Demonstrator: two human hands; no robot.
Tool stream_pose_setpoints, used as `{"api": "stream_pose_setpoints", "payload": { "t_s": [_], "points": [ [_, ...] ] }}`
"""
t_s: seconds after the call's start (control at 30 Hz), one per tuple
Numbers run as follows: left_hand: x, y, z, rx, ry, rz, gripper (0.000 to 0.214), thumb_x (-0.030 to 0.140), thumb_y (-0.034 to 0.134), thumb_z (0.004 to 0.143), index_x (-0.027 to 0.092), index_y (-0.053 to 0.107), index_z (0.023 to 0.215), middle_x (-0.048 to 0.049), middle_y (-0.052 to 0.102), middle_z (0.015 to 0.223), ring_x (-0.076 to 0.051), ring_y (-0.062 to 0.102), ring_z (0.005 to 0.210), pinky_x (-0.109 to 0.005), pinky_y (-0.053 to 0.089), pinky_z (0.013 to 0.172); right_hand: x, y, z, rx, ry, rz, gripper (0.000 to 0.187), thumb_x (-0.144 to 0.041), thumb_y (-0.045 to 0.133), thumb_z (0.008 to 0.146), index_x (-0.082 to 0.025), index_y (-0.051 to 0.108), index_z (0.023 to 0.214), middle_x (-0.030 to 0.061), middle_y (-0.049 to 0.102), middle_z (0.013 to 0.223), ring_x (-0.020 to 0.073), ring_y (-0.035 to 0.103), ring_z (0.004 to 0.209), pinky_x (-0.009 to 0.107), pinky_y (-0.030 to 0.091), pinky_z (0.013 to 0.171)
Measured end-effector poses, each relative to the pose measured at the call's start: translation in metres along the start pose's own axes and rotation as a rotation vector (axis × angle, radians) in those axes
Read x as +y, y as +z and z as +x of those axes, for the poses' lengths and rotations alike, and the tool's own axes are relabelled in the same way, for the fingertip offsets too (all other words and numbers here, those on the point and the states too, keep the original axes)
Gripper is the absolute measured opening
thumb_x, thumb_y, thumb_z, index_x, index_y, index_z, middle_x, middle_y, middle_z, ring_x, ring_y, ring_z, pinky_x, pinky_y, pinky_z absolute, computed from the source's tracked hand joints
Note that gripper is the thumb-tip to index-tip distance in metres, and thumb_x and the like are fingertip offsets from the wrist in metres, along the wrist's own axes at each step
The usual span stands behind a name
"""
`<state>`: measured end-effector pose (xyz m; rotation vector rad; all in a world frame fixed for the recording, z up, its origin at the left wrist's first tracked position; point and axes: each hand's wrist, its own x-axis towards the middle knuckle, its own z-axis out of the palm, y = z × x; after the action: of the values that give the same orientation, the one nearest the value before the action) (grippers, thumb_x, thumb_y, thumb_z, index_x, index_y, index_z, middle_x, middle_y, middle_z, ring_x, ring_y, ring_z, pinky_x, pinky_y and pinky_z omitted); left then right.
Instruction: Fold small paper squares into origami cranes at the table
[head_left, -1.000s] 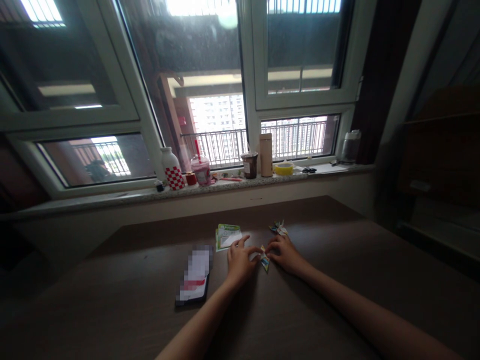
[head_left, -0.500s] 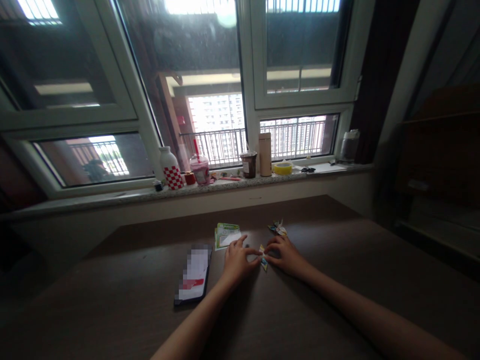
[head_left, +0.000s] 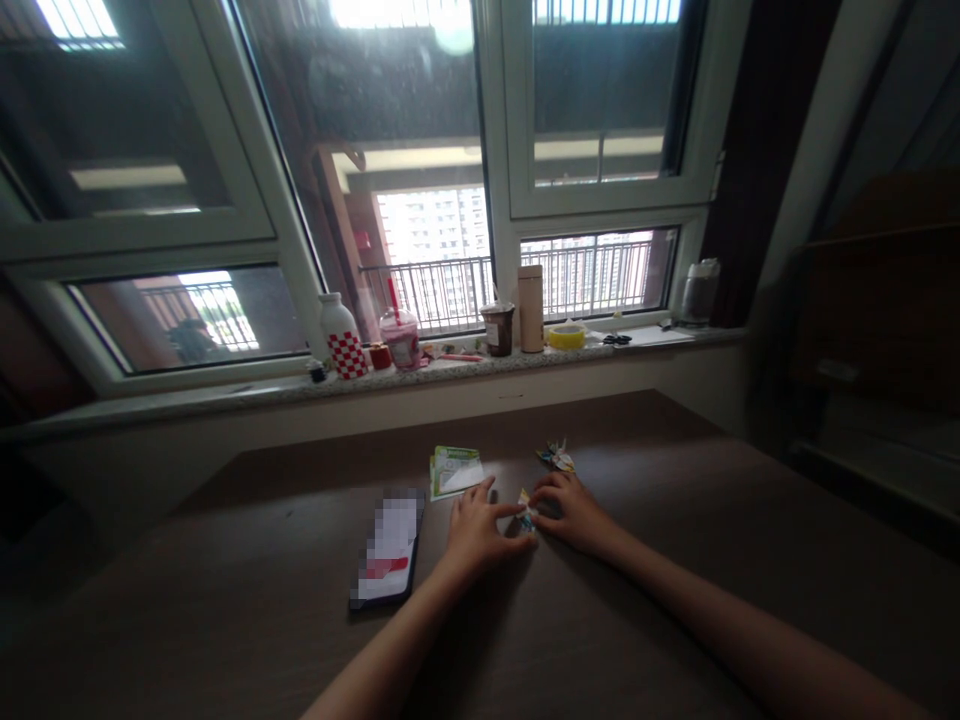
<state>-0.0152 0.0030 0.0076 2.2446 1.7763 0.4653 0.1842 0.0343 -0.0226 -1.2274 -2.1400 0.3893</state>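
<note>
A small folded paper piece (head_left: 526,517), white with yellow and blue print, lies on the table between my two hands. My left hand (head_left: 480,527) has its index finger at the paper's left side and its thumb at the lower tip, the two spaced apart around it. The other left fingers stretch forward over the table. My right hand (head_left: 574,512) pinches the paper's right side with thumb and index finger, the rest curled. Just beyond the right hand sits a cluster of folded paper (head_left: 557,456). Printed green-and-white sheets (head_left: 456,470) lie beyond the left hand.
A phone (head_left: 388,550) lies on the brown table (head_left: 247,560), left of my left forearm. Along the windowsill (head_left: 450,370) stand a checkered bottle (head_left: 343,340), a pink drink cup (head_left: 400,340), a brown cup (head_left: 497,330), a beige flask (head_left: 530,310) and yellow tape (head_left: 566,337).
My left thumb has moved down and right, away from the index finger, to the paper's lower tip. The paper's lower point looks shorter now. The right hand stays nearly still.
</note>
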Motion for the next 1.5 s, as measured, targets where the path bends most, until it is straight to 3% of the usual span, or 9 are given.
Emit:
{"api": "stream_pose_setpoints", "payload": {
  "t_s": [0.2, 0.43, 0.77, 1.0, 1.2, 1.5],
  "points": [
    [0.000, 0.000, -0.002, -0.035, 0.001, 0.000, 0.060, 0.065, 0.071, 0.066, 0.041, 0.066, 0.120, -0.0022, 0.033, 0.157, -0.032, 0.028, 0.144, -0.050, 0.020, 0.118, -0.001, 0.001, -0.002, -0.002, 0.006, 0.012, 0.020, -0.035, 0.073, 0.077, -0.025, 0.073, 0.094, 0.0074, 0.062, 0.113, 0.0256, 0.053, 0.114, 0.040, 0.040, 0.101],
    [0.001, -0.005, -0.002, -0.046, 0.000, 0.008, 0.037, 0.051, 0.059, 0.083, 0.044, 0.067, 0.118, 0.0017, 0.032, 0.158, -0.030, 0.031, 0.143, -0.050, 0.021, 0.117, -0.001, -0.001, -0.004, -0.040, 0.002, 0.012, 0.034, -0.041, 0.078, 0.070, -0.023, 0.071, 0.099, 0.0086, 0.059, 0.117, 0.0265, 0.052, 0.115, 0.041, 0.040, 0.102],
    [0.002, 0.003, 0.001, 0.010, -0.037, 0.008, 0.030, 0.045, 0.057, 0.086, 0.043, 0.071, 0.112, 0.0038, 0.037, 0.155, -0.030, 0.036, 0.139, -0.048, 0.026, 0.115, -0.003, -0.004, -0.007, -0.089, 0.016, 0.000, 0.048, -0.043, 0.081, 0.066, -0.024, 0.066, 0.107, 0.0088, 0.056, 0.124, 0.0276, 0.050, 0.118, 0.042, 0.039, 0.104],
    [0.004, 0.009, 0.007, 0.110, -0.051, -0.003, 0.021, 0.047, 0.062, 0.083, 0.042, 0.076, 0.099, 0.0036, 0.041, 0.152, -0.030, 0.036, 0.136, -0.052, 0.026, 0.113, 0.009, 0.003, 0.000, -0.024, 0.031, 0.059, 0.019, -0.036, 0.060, 0.089, -0.023, 0.073, 0.094, 0.0082, 0.063, 0.113, 0.0243, 0.055, 0.113, 0.040, 0.039, 0.102],
    [0.010, 0.009, 0.006, 0.153, -0.070, 0.000, 0.015, 0.043, 0.070, 0.078, 0.040, 0.078, 0.090, 0.0076, 0.041, 0.151, -0.031, 0.031, 0.135, -0.051, 0.028, 0.111, 0.013, 0.008, 0.004, 0.016, 0.042, 0.070, 0.013, -0.033, 0.066, 0.084, -0.025, 0.075, 0.086, 0.0064, 0.065, 0.109, 0.0256, 0.056, 0.111, 0.041, 0.040, 0.099],
    [0.010, 0.015, 0.008, 0.197, -0.101, -0.023, 0.011, 0.044, 0.070, 0.079, 0.040, 0.077, 0.085, 0.0093, 0.039, 0.152, -0.035, 0.025, 0.138, -0.060, 0.018, 0.113, 0.003, 0.010, 0.009, 0.029, 0.122, 0.005, 0.011, -0.032, 0.074, 0.077, -0.025, 0.075, 0.085, 0.0076, 0.063, 0.107, 0.0267, 0.053, 0.113, 0.042, 0.039, 0.099]
  ]
}}
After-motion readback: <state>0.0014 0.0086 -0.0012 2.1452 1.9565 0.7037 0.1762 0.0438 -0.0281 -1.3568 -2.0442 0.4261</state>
